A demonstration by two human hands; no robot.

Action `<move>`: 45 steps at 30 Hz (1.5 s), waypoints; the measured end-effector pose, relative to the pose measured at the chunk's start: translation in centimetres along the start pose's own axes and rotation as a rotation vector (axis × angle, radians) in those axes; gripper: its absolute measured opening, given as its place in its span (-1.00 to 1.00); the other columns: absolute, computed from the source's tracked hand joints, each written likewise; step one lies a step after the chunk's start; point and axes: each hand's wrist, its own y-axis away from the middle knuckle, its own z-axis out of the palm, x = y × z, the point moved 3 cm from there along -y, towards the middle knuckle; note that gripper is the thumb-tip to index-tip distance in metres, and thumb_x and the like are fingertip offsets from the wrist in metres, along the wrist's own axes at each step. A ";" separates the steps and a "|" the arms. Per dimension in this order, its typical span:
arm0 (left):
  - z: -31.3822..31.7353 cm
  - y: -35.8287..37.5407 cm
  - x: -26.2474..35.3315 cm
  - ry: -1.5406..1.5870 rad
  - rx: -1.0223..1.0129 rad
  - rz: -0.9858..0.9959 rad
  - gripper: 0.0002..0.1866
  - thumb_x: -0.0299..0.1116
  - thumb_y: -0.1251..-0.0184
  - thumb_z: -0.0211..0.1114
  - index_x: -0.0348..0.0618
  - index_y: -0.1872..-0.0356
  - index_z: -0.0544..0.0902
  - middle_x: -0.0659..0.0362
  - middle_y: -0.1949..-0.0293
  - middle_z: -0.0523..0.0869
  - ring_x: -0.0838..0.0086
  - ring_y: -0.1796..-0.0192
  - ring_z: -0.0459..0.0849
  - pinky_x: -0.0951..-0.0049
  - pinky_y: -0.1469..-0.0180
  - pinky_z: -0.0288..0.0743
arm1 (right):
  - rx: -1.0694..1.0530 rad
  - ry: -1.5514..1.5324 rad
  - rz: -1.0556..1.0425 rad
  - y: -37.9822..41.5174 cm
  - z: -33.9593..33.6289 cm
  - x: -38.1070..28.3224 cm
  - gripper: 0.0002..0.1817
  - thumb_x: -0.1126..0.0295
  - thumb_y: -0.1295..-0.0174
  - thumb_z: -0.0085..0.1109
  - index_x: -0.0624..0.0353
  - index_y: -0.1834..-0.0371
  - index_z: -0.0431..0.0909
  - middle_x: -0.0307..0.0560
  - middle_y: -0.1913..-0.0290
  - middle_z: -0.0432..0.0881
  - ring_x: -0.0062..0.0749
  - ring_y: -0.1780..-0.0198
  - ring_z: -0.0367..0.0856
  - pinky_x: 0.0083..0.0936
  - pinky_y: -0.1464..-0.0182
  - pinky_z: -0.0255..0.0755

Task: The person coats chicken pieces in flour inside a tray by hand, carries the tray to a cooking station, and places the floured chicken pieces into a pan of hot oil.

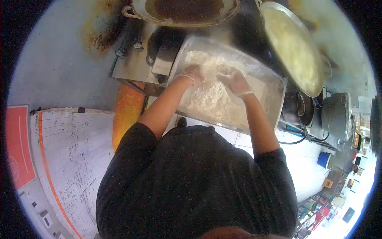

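Observation:
A large rectangular metal tub [250,55] holds loose white flour [213,97], heaped toward its left and middle. Both my hands are in it, each in a clear plastic glove. At the left side of the heap, my left hand [193,74] reaches down into the flour; its fingers are buried or blurred. My right hand [238,83] is a short way to the right, its fingers curled at a flour-dusted lump [225,70] whose kind I cannot make out. The two hands are apart.
Beyond the tub sits a wide, dark-stained wok [187,12]. A big pan of pale, foamy liquid [292,49] stands at the right, near a large metal pot [336,115]. An orange-yellow cylinder [126,113] is at the left, and a blue bucket [324,159] is on the floor.

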 end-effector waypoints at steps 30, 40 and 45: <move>-2.4 4.5 7.1 0.939 -0.245 0.260 -0.68 -0.57 -0.17 0.38 -0.37 0.04 0.58 0.08 0.14 0.72 0.46 0.15 0.72 0.45 0.19 0.68 | 0.178 -0.984 0.440 7.9 3.8 3.6 -0.43 0.15 -0.33 0.20 0.35 -0.26 0.42 0.07 -0.17 0.53 -0.11 -0.13 0.54 -0.22 -0.04 0.47; -1.2 4.1 4.6 1.209 -0.311 0.318 -0.57 -0.53 -0.24 0.35 -0.34 -0.11 0.46 0.06 0.04 0.70 0.42 0.08 0.69 0.35 -0.03 0.66 | -0.058 -0.695 0.185 8.2 2.9 3.8 -0.64 0.25 -0.26 0.20 0.16 -0.07 0.62 0.04 0.01 0.67 -0.17 -0.03 0.66 -0.25 -0.03 0.52; -0.3 3.4 3.5 1.000 -0.449 0.395 -0.69 -0.48 -0.41 0.16 -0.23 -0.14 0.51 0.07 -0.06 0.66 0.43 -0.04 0.66 0.41 -0.05 0.60 | 0.050 0.193 0.233 8.6 2.1 4.1 -0.61 0.03 -0.14 0.25 0.08 0.15 0.72 0.17 0.17 0.70 0.01 0.07 0.66 -0.21 -0.01 0.51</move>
